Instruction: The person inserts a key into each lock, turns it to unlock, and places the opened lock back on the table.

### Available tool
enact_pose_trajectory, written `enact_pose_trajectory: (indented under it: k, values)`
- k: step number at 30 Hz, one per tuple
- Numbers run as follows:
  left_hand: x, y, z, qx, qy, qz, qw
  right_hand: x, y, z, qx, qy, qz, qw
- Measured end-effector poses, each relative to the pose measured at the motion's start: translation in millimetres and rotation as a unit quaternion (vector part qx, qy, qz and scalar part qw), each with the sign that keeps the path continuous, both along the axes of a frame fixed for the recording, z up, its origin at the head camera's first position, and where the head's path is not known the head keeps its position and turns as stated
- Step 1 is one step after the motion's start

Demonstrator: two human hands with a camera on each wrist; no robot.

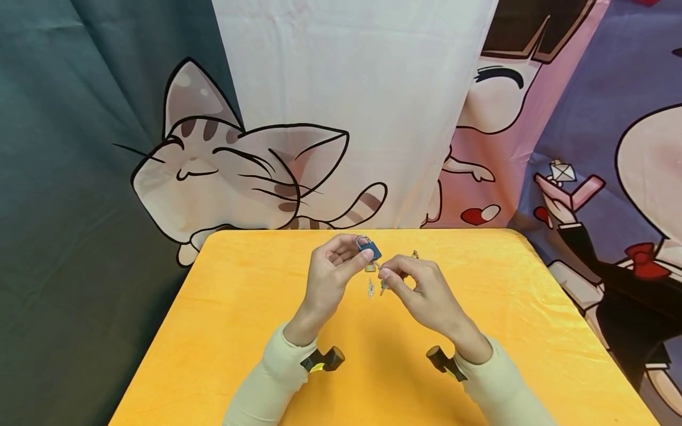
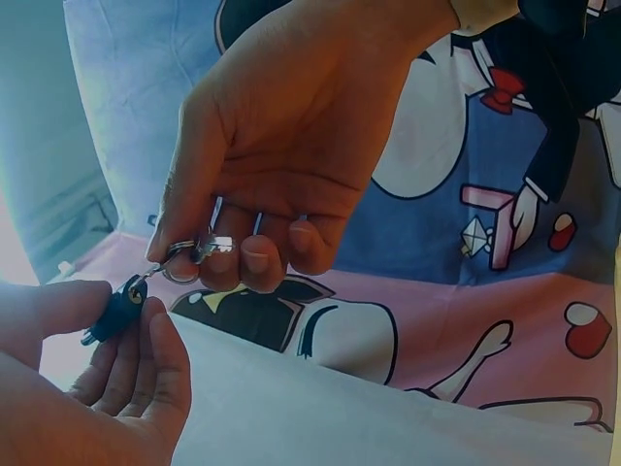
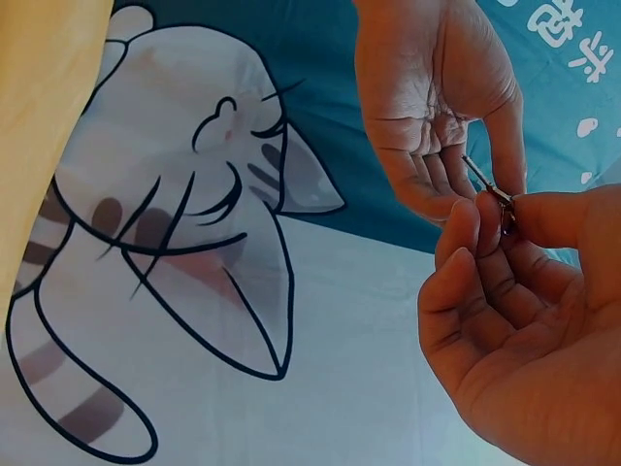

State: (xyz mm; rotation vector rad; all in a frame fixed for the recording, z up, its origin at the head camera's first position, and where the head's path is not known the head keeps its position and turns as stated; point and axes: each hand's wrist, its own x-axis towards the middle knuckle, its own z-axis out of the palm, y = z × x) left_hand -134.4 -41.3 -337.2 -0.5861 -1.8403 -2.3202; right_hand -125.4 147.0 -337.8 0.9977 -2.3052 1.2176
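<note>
My left hand grips a small blue padlock between thumb and fingers, its silver shackle upward in the head view. Between my right thumb and fingertips is a key, pinched close against the padlock's keyhole end; the left wrist view cannot settle how deep its tip sits. A ring with another silver key hangs from my right hand. In the right wrist view, thin metal sticks out of the right fingers, while the left hand hides the padlock.
Just beyond the hands, a brass padlock is partly visible on the yellow tablecloth, with small silver keys nearer. Another brass-coloured item shows behind the right hand. A printed cartoon curtain hangs at the table's far edge.
</note>
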Motion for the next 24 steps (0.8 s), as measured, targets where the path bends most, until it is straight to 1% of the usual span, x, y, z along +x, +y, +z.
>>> enact_pose_trajectory:
  k: [8,15,24]
  values:
    - [2.1,0.2,-1.0,0.005,0.006,-0.006,1.0000,0.8,-0.3,-1.6,0.001,0.009,-0.007,0.9999]
    - [4.5,1.2,-1.6,0.011,0.009,0.002,0.9999,1.7,-1.3,-0.6,0.000,0.002,-0.010,0.9999]
    - [7.9,2.6,-3.6,0.025,0.016,0.016,0.9994,2.6,-3.7,-1.4,-0.013,0.005,-0.012,0.9998]
